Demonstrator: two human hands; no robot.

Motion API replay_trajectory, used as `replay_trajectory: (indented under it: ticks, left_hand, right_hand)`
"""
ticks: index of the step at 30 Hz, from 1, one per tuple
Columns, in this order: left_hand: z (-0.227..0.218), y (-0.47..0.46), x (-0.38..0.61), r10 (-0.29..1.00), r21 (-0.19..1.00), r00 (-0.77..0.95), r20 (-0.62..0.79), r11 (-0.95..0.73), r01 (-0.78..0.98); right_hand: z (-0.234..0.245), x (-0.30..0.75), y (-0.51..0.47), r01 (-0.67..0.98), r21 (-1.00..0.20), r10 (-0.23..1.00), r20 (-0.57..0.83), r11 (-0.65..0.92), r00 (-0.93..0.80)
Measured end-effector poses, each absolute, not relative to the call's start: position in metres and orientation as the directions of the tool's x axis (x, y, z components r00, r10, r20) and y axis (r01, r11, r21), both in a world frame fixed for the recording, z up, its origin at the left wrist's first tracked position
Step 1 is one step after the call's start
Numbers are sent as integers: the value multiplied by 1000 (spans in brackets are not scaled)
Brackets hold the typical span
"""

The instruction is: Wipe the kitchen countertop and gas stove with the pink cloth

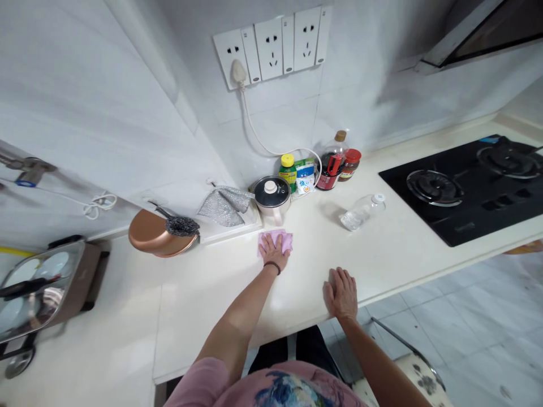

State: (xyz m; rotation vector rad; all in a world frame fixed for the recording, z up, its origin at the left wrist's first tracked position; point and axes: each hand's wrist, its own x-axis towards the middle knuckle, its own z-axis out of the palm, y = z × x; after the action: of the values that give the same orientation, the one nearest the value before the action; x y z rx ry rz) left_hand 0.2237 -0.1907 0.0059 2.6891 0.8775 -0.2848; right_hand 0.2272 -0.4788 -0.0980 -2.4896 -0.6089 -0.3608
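Note:
A folded pink cloth (286, 239) lies on the white countertop (297, 285), just in front of a small lidded pot (271, 198). My left hand (274, 253), with a beaded bracelet at the wrist, presses flat on the cloth with its fingers spread. Near the counter's front edge, my right hand (343, 294) rests palm down on the bare surface, fingers stretched out and holding nothing. Beyond it to the right, a clear plastic bottle (360, 213) with a white cap lies on its side.
Behind the pot stand a yellow-capped green bottle (288, 172), a white packet (305, 178), a dark sauce bottle (328, 167) and a red-lidded jar (350, 164). A black gas hob (462, 192) is on the right. Copper-coloured pan (148, 233) and dish rack (80, 282) sit left.

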Motion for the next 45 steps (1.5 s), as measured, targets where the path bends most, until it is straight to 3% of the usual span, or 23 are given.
replay_trajectory:
  ticks: [4, 9, 12, 15, 19, 27, 31, 37, 40, 42, 45]
  left_hand:
    - [-13, -252, 169, 422, 270, 862, -280, -828, 492]
    - [-29, -316, 89, 133, 353, 930, -343, -899, 259]
    - [-26, -314, 61, 95, 376, 942, -323, -900, 220]
    - [-22, -290, 44, 173, 358, 941, -292, -892, 275]
    - [-21, -242, 25, 414, 240, 876, -247, -850, 469]
    - [7, -94, -31, 843, 13, 479, -244, -491, 871]
    - [14, -49, -93, 955, -26, 218, -203, -227, 973]
    - [14, -62, -131, 991, -33, -65, -118, 62, 998]
    - [5, -97, -100, 990, -49, -33, -136, 26, 998]
    - [-4, -131, -68, 979, -47, 85, -184, -95, 994]
    - [-17, -192, -16, 837, 40, 450, -311, -461, 886]
  right_hand:
    - [-98, 229, -480, 500, -439, 345, 387, -747, 855]
    - [-98, 230, -480, 512, -435, 360, 387, -741, 849]
    - [-99, 231, -480, 506, -438, 350, 389, -743, 852]
    - [-101, 232, -481, 505, -447, 341, 399, -738, 851]
    - [-104, 234, -482, 508, -452, 341, 402, -733, 850]
    - [-102, 235, -483, 519, -443, 349, 410, -731, 842]
    - [-100, 236, -483, 527, -458, 354, 412, -716, 839]
    - [-103, 236, -483, 526, -474, 350, 412, -706, 841]
    - [-105, 235, -482, 526, -485, 344, 417, -698, 841]
    - [-106, 235, -482, 525, -488, 340, 419, -697, 842]
    - [-106, 235, -482, 527, -492, 342, 419, -693, 841]
